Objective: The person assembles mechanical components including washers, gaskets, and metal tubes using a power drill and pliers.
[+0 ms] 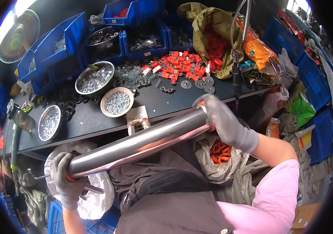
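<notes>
A long shiny steel tube [143, 142] lies slantwise across my lap, below the front edge of the black workbench [92, 121]. My left hand [66, 183], in a grey glove, grips its lower left end, where an orange cap shows. At the upper right end my right hand [225, 123], also in a grey glove, closes over the tube, with an orange piece under the palm. Both forearms come in from below; the right sleeve is pink.
On the bench stand metal bowls of small silver parts [117, 102], a heap of red plastic pieces [178, 66], round washers [201, 83] and blue bins [63, 48]. A hanging power tool [237, 76] dangles at the bench's right. Bags of orange parts [219, 152] sit by my knees.
</notes>
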`<state>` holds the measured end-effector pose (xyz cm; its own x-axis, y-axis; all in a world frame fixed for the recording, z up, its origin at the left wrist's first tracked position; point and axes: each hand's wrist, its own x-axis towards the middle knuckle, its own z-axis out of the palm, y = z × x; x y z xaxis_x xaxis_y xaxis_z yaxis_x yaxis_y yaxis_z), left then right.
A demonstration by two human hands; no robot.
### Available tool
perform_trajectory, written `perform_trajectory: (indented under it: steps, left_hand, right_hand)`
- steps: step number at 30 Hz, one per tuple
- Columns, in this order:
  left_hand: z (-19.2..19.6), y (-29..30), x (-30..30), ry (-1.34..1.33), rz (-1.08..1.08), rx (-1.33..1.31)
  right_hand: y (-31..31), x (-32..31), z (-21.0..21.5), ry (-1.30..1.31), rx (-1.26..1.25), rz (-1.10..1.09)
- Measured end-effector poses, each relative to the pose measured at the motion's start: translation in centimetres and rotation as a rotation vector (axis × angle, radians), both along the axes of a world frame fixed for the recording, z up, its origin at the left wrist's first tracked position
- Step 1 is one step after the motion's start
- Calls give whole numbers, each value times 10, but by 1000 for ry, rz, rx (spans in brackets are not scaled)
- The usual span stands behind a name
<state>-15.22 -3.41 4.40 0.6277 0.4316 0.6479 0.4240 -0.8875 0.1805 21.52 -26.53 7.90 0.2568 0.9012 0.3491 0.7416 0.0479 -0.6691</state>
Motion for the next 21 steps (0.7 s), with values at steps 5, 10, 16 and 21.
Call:
perform_trajectory:
  steps: [5,10,16,21]
  left_hand:
    - [9,4,-5,36,-85,-205]
    - [-22,5,6,-128,-99,-241]
    - [-9,18,-6,-19,-184,-357]
    - [-21,4,-5,-11,-243,-603]
  right_hand:
    - [-11,-39,38,-235,288,-46]
    - [-9,-17,26,-294,276,-37]
    - [-17,-30,26,-167,262,0]
    - [0,-13,6,-520,594,4]
